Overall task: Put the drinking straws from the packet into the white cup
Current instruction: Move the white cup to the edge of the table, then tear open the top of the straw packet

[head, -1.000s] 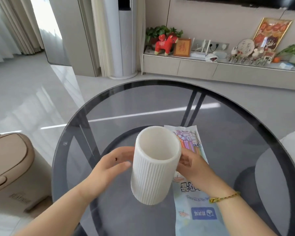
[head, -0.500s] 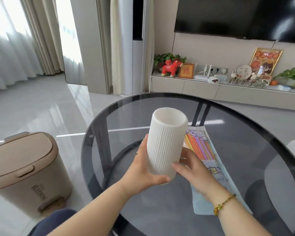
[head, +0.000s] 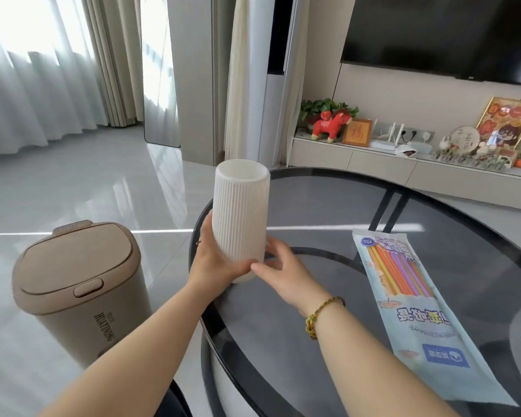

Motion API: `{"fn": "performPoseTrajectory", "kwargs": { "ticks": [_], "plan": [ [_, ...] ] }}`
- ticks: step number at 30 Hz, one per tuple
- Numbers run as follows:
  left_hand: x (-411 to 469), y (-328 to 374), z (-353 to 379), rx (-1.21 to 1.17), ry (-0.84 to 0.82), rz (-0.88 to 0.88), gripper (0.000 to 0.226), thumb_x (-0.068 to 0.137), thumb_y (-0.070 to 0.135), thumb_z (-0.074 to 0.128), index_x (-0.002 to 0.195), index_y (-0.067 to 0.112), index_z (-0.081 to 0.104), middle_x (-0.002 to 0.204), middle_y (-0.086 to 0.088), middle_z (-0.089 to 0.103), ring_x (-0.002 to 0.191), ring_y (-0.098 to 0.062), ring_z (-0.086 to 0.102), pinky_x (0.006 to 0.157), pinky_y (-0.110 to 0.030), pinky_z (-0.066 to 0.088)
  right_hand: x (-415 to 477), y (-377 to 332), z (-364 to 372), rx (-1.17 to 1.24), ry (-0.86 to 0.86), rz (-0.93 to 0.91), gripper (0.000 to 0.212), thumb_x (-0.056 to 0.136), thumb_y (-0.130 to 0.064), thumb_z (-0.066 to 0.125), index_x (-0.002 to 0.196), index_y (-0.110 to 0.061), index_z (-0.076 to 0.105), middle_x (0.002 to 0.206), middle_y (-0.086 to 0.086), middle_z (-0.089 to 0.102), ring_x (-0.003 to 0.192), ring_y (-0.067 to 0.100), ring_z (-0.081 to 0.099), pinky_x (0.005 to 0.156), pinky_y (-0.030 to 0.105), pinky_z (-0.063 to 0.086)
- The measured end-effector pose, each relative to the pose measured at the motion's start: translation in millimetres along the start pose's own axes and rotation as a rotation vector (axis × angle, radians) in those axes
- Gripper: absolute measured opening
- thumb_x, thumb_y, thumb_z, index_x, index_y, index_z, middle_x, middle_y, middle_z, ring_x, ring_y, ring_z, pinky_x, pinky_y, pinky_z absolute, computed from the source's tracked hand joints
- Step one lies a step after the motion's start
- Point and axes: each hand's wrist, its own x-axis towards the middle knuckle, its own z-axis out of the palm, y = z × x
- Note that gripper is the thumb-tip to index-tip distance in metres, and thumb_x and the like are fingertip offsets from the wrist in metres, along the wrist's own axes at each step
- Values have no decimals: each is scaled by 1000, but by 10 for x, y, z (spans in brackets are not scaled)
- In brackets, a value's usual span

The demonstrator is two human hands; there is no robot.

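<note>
A tall ribbed white cup stands upright at the left edge of the round dark glass table. My left hand wraps around its lower left side. My right hand touches its base from the right with fingers spread. The packet of drinking straws lies flat on the table to the right, well apart from both hands. Coloured straws show through its clear window. The cup's inside is empty as far as I can see.
A beige lidded bin stands on the floor just left of the table. A low TV cabinet with ornaments runs along the far wall. Grey tiled floor stretches to the left, towards the curtains.
The cup has gone from tilted in both hands above the packet to upright at the table's left edge. The view swung left, so the packet now lies uncovered to the right.
</note>
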Motion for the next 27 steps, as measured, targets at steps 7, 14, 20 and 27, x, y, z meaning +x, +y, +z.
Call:
{"fn": "performPoseTrajectory", "kwargs": {
  "ticks": [7, 14, 20, 27],
  "plan": [
    [147, -59, -9, 46, -21, -21, 108, 57, 23, 81, 135, 36, 8, 121, 14, 30, 112, -9, 31, 93, -35, 35, -2, 80, -8, -122, 65, 97, 56, 89, -18, 51, 140, -19, 26, 143, 3, 38, 126, 18, 42, 95, 25, 34],
    [-363, -15, -25, 257, 210, -40, 92, 73, 22, 72, 142, 15, 11, 151, -8, 18, 139, -25, 15, 114, -39, 13, -469, 210, -430, -197, 448, 67, 39, 88, -14, 51, 127, -15, 45, 132, 3, 50, 119, 13, 44, 91, 22, 33],
    [-886, 235, 361, 453, -236, 381, 64, 78, 27, 67, 133, 15, 38, 146, -8, 33, 134, -25, 31, 109, -32, 18, -1010, 341, -973, -388, 726, 214, 38, 87, -15, 53, 124, -12, 49, 134, 11, 49, 123, 29, 41, 100, 38, 35],
    [-898, 132, 583, 693, -512, 264, 60, 87, 46, 45, 139, 26, 23, 149, 6, 29, 137, -12, 24, 113, -26, 10, -1613, 578, -1588, -532, 760, 650, 65, 88, -29, 50, 141, -9, 20, 144, 15, 37, 130, 38, 34, 107, 50, 29]
  ]
}}
